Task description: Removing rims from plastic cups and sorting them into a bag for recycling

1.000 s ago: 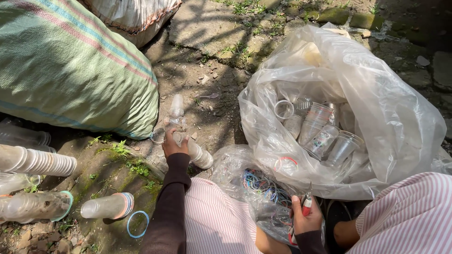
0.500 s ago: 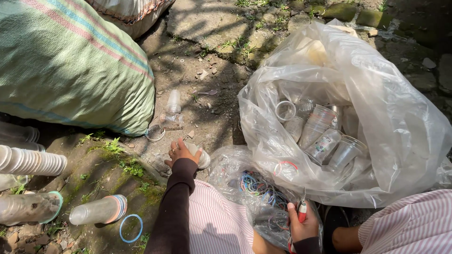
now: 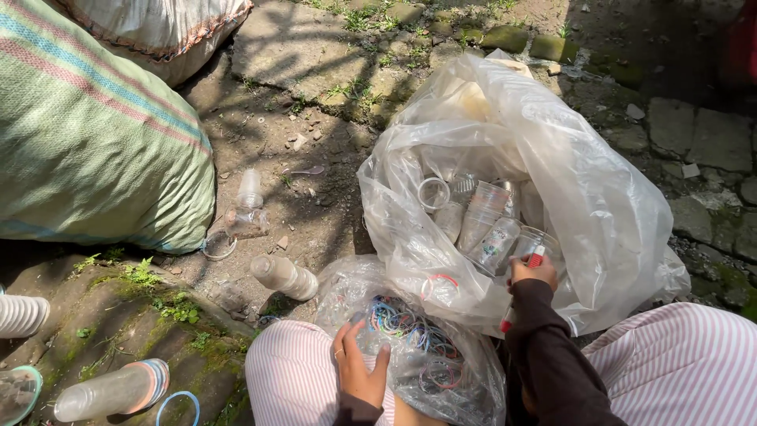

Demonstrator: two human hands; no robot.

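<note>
My left hand (image 3: 359,367) rests with fingers spread on a small clear bag (image 3: 441,386) full of coloured plastic rings, which lies between my knees. My right hand (image 3: 532,272), in a dark sleeve, grips a small red-handled cutter (image 3: 536,256) at the mouth of a large clear plastic bag (image 3: 599,205). Inside that bag lie several clear plastic cups (image 3: 485,221), some of them nested. A stack of clear cups (image 3: 284,276) lies on the ground just left of the ring bag, apart from both hands.
A big green striped sack (image 3: 87,142) fills the left, with a white sack (image 3: 158,24) behind it. More cup stacks (image 3: 110,390) and a blue ring (image 3: 177,406) lie at the lower left. Another clear cup stack (image 3: 248,209) lies on the dirt. Paving stones (image 3: 694,126) lie at the right.
My left hand has let go of the cups on the ground and drawn back onto the ring bag. My right hand has risen with the cutter to the big bag's mouth.
</note>
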